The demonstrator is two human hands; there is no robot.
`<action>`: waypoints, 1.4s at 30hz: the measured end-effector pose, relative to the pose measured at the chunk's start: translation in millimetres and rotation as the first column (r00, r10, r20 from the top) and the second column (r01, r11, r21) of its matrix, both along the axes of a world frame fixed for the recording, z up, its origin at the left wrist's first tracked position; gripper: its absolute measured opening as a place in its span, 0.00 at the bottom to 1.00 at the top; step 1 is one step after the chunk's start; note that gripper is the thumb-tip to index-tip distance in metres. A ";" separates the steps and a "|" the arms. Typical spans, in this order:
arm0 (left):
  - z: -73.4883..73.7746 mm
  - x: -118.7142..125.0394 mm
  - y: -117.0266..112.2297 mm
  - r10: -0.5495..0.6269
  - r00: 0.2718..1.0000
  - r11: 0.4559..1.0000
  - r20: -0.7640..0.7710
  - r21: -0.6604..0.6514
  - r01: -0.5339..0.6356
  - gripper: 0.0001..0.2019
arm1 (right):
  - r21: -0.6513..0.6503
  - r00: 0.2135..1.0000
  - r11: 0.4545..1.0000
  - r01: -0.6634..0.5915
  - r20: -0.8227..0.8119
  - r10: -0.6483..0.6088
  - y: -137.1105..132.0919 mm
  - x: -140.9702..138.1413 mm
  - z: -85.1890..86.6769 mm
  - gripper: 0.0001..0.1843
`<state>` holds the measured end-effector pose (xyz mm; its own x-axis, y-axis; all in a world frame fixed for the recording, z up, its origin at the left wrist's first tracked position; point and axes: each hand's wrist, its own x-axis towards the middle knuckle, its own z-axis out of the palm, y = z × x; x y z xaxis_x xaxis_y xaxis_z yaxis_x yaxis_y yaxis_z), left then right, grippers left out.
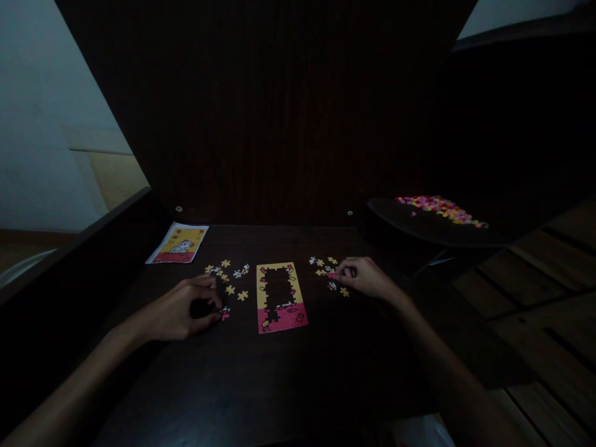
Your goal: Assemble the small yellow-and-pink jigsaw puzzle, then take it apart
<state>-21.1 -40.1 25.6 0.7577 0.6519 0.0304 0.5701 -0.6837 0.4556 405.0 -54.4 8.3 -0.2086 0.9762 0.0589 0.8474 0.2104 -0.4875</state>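
A jigsaw puzzle [301, 315] with a yellow and pink border lies flat on the dark table, its middle still showing the dark surface. To its left, my left hand [179, 307] is curled, thumb and forefinger closed at the edge of a pink and white puzzle piece [225, 315] on the table. On the other side, my right hand [365, 277] pinches at a pink puzzle piece [331, 275] among loose ones. Several yellow and white pieces [230, 290] lie just beyond my left fingers, and more loose pieces [344, 292] surround my right fingertips.
A printed picture sheet [194, 238] of a white animal on yellow and pink lies at the back left. A tall dark panel [279, 124] rises behind the table [195, 391]. At right, a dark curved surface [395, 217] holds a heap of small colourful bits [442, 208].
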 end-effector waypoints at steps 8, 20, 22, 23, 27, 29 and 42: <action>-3.3 3.5 -1.6 -0.020 1.000 1.000 0.019 -0.004 0.020 0.09 | 0.003 1.000 1.000 0.016 0.023 -0.016 0.6 -1.7 -3.2 0.11; -6.5 10.0 -5.3 -0.034 0.999 0.999 0.014 -0.019 0.034 0.08 | 0.010 0.999 0.999 0.045 0.008 -0.045 1.8 -7.4 -5.7 0.07; -6.6 10.8 -5.7 -0.030 0.999 0.999 0.016 -0.023 0.031 0.08 | 0.035 0.999 0.998 0.044 0.016 -0.044 1.7 -8.3 -6.5 0.05; -6.3 11.1 -6.1 -0.030 0.999 0.999 0.016 -0.023 0.030 0.08 | 0.044 0.999 0.998 0.036 0.015 -0.037 1.6 -8.9 -6.6 0.04; -4.0 12.0 -8.8 -0.030 0.999 0.999 0.014 -0.011 0.030 0.08 | 0.073 0.998 0.997 -0.021 -0.058 0.025 -0.3 -18.8 -3.3 0.04; -2.7 12.6 -10.1 -0.033 0.999 0.999 0.013 -0.003 0.033 0.08 | 0.107 0.989 0.992 -0.065 -0.125 0.079 -4.0 -31.7 0.0 0.05; -5.3 28.9 -19.0 -0.046 0.990 0.993 0.131 0.112 0.032 0.09 | 0.149 0.890 0.892 -0.427 -0.107 0.444 -35.5 -119.1 -14.8 0.07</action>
